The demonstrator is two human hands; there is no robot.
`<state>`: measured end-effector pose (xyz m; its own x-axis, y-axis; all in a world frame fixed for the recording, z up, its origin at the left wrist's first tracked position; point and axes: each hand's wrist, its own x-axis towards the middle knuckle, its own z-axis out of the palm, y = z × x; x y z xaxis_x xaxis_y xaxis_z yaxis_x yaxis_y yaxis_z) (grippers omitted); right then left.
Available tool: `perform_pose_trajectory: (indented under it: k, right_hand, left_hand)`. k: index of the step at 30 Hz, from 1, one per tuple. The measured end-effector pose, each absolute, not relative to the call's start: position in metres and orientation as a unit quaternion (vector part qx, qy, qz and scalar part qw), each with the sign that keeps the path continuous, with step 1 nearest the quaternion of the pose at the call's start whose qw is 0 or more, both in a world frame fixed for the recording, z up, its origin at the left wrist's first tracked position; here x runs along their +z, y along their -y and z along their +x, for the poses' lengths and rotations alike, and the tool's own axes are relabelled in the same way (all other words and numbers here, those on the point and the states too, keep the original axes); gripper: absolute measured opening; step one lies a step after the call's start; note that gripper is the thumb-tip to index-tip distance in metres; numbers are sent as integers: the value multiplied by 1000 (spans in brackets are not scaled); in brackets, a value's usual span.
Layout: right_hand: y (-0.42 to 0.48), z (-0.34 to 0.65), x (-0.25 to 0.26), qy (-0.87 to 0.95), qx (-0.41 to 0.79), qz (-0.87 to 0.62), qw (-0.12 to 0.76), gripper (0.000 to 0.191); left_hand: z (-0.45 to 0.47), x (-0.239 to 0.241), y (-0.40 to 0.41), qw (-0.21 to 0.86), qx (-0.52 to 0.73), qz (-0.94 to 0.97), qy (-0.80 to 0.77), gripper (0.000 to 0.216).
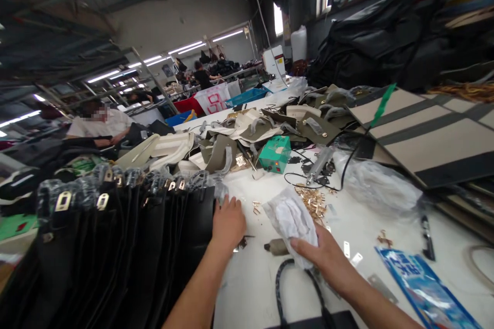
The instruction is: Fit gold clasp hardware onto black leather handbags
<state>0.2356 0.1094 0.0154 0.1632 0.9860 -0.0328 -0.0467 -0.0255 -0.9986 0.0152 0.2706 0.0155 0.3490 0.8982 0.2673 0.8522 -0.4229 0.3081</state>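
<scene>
My right hand (326, 254) is closed round a crumpled white wrapped bundle (291, 216), held above the table; what is inside cannot be told. Fingers stretched forward, my left hand (230, 222) lies against the near end of a row of black bags (198, 221). These stand upright, packed close together, with plastic-wrapped tops and gold-coloured metal plates (102, 201). Below my right hand a black handle (281, 288) loops up from a dark piece at the bottom edge. A small dark tool handle (276, 247) lies between my hands.
Gold-coloured fittings (312, 203) lie heaped beyond the bundle, near a green box (275, 154). Olive and cream bag pieces (247, 126) cover the far table. At right are clear plastic (378, 180), striped panels (436, 133) and a blue packet (428, 288). A co-worker (102, 123) sits at left.
</scene>
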Motion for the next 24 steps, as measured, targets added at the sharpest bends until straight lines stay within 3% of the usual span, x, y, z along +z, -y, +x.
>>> perform_pose_trajectory:
  k: [11, 20, 24]
  right_hand:
    - [-109, 271, 16, 412, 487, -517, 571, 48]
    - [-107, 266, 25, 389, 538, -444, 601, 34]
    - [-106, 262, 31, 383, 540, -420, 621, 29]
  left_hand:
    - [0, 87, -276, -133, -135, 875, -445, 39]
    - [-10, 105, -291, -233, -232, 868, -373, 40]
    - [-9, 92, -305, -229, -197, 875, -378, 39]
